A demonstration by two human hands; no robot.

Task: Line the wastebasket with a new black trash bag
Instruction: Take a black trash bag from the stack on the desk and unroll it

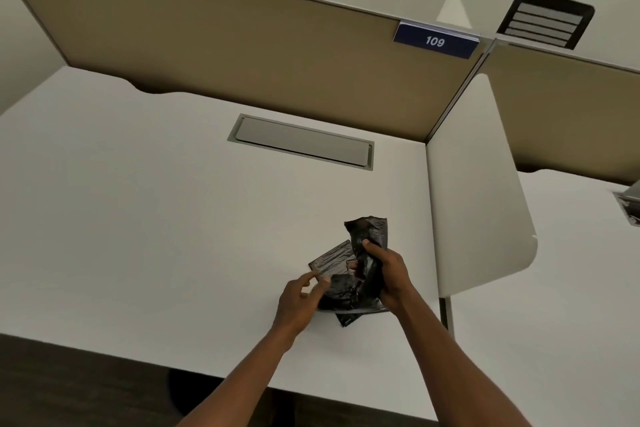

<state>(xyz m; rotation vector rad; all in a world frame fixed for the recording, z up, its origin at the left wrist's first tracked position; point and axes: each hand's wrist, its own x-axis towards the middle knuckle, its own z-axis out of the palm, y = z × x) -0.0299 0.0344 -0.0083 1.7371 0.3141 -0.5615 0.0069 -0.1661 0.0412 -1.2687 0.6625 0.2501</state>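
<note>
A folded, crumpled black trash bag [367, 239] is held just above the white desk [156, 218], near its right side. My right hand [389, 276] grips the bag around its middle, one end sticking up past the thumb. My left hand [299, 302] touches the bag's lower left part, fingers partly apart and pinching at a flat folded flap. No wastebasket can be made out; a dark round shape [180, 388] shows under the desk's front edge.
A grey cable hatch [301, 140] is set into the desk behind the bag. A tan partition [242, 42] with a blue "109" sign [435, 41] closes the back. A white side divider [478, 191] stands right of my hands, with another desk beyond.
</note>
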